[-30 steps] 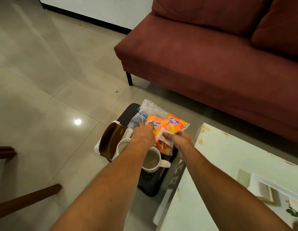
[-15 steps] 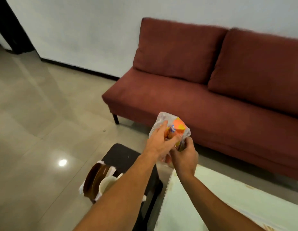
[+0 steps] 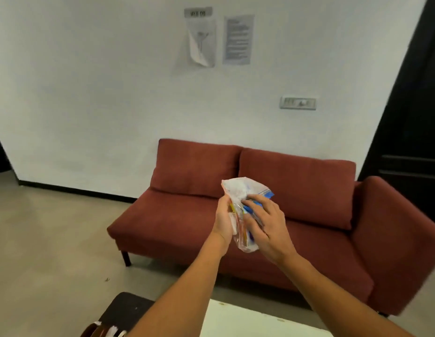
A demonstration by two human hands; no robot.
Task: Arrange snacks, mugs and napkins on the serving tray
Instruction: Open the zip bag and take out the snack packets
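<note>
A clear zip bag of snack packets [image 3: 240,190] is held up at chest height in front of the sofa, with orange and blue wrappers showing through it. My left hand [image 3: 223,220] grips the bag's left side. My right hand [image 3: 267,222] is closed over its right side and blue zip edge. At the bottom left edge, white napkins and a brown dish [image 3: 102,332] peek into view beside a dark stool top [image 3: 124,310]. Mugs and the serving tray are out of sight.
A dark red sofa [image 3: 187,215] stands against the white wall straight ahead. The corner of a pale table [image 3: 248,322] lies at the bottom middle, under my arms. A dark door [image 3: 411,132] is at the right. Grey floor spreads to the left.
Both hands lifted the snack bag off the stool up to chest height. My view rose from the floor and stool to the sofa and wall.
</note>
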